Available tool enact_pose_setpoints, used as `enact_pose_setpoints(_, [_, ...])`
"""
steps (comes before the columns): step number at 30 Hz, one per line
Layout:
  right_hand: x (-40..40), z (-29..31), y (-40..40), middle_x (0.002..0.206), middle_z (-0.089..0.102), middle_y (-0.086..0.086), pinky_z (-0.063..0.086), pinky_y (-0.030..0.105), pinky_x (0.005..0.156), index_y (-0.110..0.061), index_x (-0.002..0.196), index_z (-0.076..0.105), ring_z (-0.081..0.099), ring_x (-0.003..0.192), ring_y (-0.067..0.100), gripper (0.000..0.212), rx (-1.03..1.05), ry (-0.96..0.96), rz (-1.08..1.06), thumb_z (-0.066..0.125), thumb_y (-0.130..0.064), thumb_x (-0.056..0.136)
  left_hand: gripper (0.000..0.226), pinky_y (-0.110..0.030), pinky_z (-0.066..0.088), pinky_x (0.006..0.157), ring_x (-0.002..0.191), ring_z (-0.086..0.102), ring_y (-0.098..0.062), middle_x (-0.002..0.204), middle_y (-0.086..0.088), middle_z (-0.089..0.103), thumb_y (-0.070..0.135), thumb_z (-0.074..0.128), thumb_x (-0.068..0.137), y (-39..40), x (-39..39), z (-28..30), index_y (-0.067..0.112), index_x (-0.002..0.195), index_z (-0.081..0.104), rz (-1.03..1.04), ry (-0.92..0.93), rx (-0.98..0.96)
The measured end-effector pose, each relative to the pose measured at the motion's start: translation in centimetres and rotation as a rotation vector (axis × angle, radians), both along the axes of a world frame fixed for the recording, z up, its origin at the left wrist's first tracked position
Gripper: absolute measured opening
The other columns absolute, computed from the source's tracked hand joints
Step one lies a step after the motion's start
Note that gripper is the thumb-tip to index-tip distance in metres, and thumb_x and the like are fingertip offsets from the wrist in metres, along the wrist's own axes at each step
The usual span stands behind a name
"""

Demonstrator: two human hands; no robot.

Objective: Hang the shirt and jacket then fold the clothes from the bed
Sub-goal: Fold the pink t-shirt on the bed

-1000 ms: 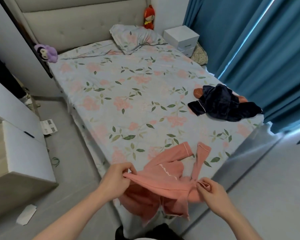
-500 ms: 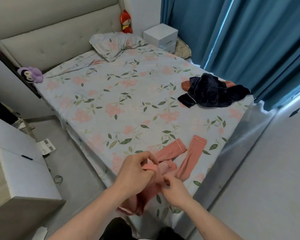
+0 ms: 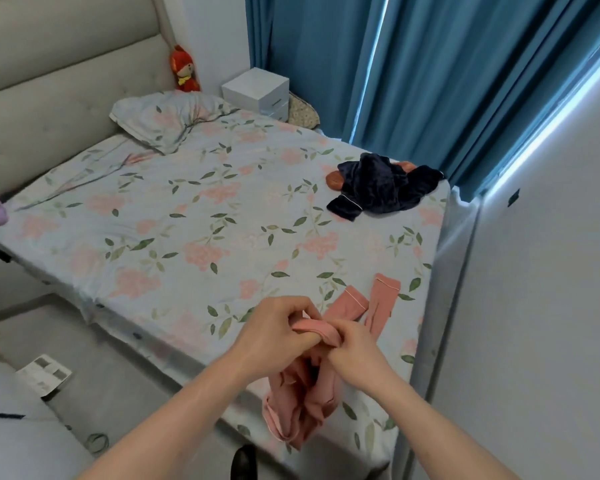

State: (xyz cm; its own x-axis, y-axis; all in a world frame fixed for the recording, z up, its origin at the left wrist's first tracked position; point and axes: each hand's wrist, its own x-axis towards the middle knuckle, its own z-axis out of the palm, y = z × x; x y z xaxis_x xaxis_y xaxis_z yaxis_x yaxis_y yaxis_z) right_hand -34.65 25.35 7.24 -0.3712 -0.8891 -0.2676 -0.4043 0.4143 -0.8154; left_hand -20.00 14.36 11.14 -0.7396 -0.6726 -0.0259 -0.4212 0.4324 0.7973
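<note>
A pink garment hangs doubled over the near corner of the bed. My left hand and my right hand meet above it, and both pinch its gathered top edge between fingers and thumb. Its two cuffed ends lie flat on the floral sheet just beyond my hands. A crumpled dark navy garment lies at the far right of the bed on top of something orange-brown, well out of reach of both hands.
A floral pillow lies at the headboard, with a red doll and a white box behind it. Blue curtains hang at the right. A white wall stands close on my right, and grey floor lies left.
My hands, spread wide a second ago with the pink garment stretched between them, have come together, folding it in half. The view has swung left and closer to the bed.
</note>
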Motion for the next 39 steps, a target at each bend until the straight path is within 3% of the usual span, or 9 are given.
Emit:
enact_pose_setpoints(4, [2.5,2.2,-1.3,0.083,0.073,-0.011,0.049,0.025,0.078,-0.023,0.086,0.074,0.065,0.085,0.007,0.036,-0.126,-0.02,-0.149,0.053,0.004,0.074,0.039,-0.029,0.05,0.074,0.083,0.057,-0.004,0.09,0.017,0.059,0.058,0.075,0.073,-4.8,5.4,-3.5,0.043,0.108,0.066,-0.159,-0.389,-0.161])
enact_pose_setpoints(7, [3.4,4.8,-1.8,0.082,0.074,-0.008,0.047,0.014,0.079,-0.014,0.085,0.073,0.066,0.086,0.003,0.028,-0.25,-0.084,-0.219,0.052,-0.001,0.072,0.027,-0.03,0.049,0.081,0.092,0.06,-0.005,0.096,0.021,0.063,0.054,0.063,0.083,-5.9,8.8,-7.6,0.035,0.099,0.074,-0.227,-0.546,-0.119])
enact_pose_setpoints(12, [4.3,7.1,-1.6,0.088,0.077,-0.002,0.053,0.023,0.088,-0.017,0.088,0.075,0.071,0.095,0.015,0.032,-0.305,-0.098,-0.218,0.05,-0.01,0.07,0.052,-0.027,0.051,0.073,0.083,0.064,-0.007,0.094,0.015,0.066,0.054,0.079,0.06,-3.4,9.5,-9.6,0.039,0.106,0.061,-0.253,-0.388,0.263])
enact_pose_setpoints(16, [4.8,7.9,-0.7,0.084,0.075,-0.006,0.049,0.016,0.081,-0.017,0.086,0.073,0.068,0.089,0.007,0.026,-0.346,-0.081,-0.307,0.053,-0.003,0.077,0.026,-0.039,0.036,0.059,0.068,0.05,-0.016,0.067,0.005,0.056,0.039,0.061,0.067,-3.1,8.7,-10.7,0.017,0.072,0.048,-0.138,-0.338,-0.058])
enact_pose_setpoints(20, [2.9,7.1,1.6,0.081,0.073,-0.005,0.046,0.012,0.074,-0.015,0.082,0.073,0.066,0.084,0.005,0.032,-0.351,-0.035,-0.443,0.054,0.011,0.085,0.009,-0.034,0.04,0.064,0.081,0.057,-0.024,0.068,0.005,0.06,0.028,0.05,0.062,-7.6,11.3,-11.2,0.021,0.067,0.053,0.006,-0.441,-0.083])
enact_pose_setpoints(24, [2.0,5.6,4.1,0.083,0.074,-0.006,0.047,0.011,0.074,-0.017,0.086,0.075,0.067,0.088,0.008,0.033,-0.26,-0.007,-0.455,0.057,0.01,0.085,0.009,-0.034,0.027,0.054,0.058,0.041,-0.026,0.051,0.001,0.043,0.023,0.043,0.06,-11.3,13.1,-7.9,0.015,0.06,0.042,0.196,-0.31,-0.03])
enact_pose_setpoints(30, [-0.3,6.0,4.0,0.09,0.072,-0.014,0.056,0.035,0.079,-0.04,0.095,0.071,0.067,0.089,0.011,0.025,0.023,0.045,-0.316,0.072,-0.017,0.086,0.005,-0.033,0.025,0.053,0.056,0.032,-0.016,0.049,0.009,0.034,0.015,0.041,0.054,-10.1,9.0,1.5,0.014,0.057,0.038,0.326,0.029,-0.058])
enact_pose_setpoints(35, [2.4,9.1,-2.6,0.132,0.054,-0.025,0.046,0.022,0.096,-0.052,0.142,0.041,0.051,0.122,-0.007,0.094,-0.047,-0.02,0.057,0.092,-0.049,0.064,0.009,-0.02,0.029,0.048,0.053,0.029,-0.01,0.051,0.01,0.032,0.015,0.044,0.06,-7.0,3.6,8.2,0.015,0.059,0.036,0.126,0.173,-0.081])
enact_pose_setpoints(39, [4.1,10.2,-8.3,0.087,0.072,-0.018,0.053,0.03,0.072,-0.051,0.098,0.067,0.065,0.082,0.0,0.04,-0.148,0.045,0.079,0.068,-0.015,0.079,0.016,-0.033,0.031,0.055,0.059,0.03,-0.014,0.055,0.009,0.034,0.028,0.049,0.068,-8.7,3.6,8.7,0.016,0.064,0.038,0.124,0.186,-0.199])
